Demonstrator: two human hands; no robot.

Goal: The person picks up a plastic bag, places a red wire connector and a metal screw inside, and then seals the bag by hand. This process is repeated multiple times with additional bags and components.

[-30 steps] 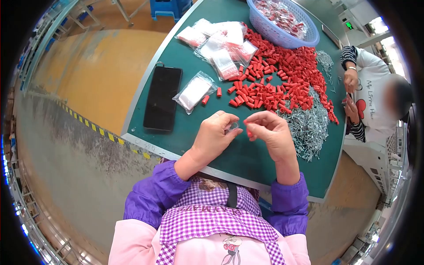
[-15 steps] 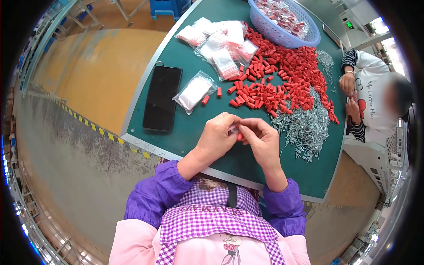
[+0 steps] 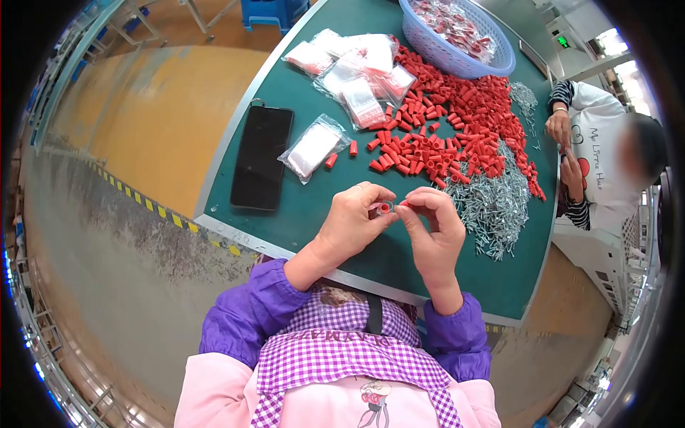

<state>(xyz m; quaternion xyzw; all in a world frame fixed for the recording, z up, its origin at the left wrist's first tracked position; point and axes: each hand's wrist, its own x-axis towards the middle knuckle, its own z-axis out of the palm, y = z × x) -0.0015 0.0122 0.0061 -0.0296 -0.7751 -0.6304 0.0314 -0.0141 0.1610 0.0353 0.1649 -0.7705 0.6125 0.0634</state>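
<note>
Just in front of me, above the table's near edge, my left hand (image 3: 351, 222) is closed on a small clear plastic bag. The round end of a red plastic cap (image 3: 385, 208) shows at its fingertips. Slightly apart to the right, my right hand (image 3: 435, 232) pinches a small red piece (image 3: 404, 203) between thumb and fingers, mostly hidden by them. Beyond the hands lies a heap of red caps (image 3: 457, 135), with a pile of grey screws (image 3: 492, 207) against its right side. Packs of clear zip bags (image 3: 364, 100) and one single pack (image 3: 312, 150) lie to the left.
A black phone (image 3: 262, 158) lies at the left of the green table (image 3: 342, 267). At the far end stands a lilac basket (image 3: 457, 68) holding filled bags. Across the right edge, a person (image 3: 606, 143) works with both hands together. A smaller screw pile (image 3: 524, 96) is near them.
My right hand has moved a little right and away from my left hand, opening a gap between the fingertips. The red cap's round end now shows at my left hand.
</note>
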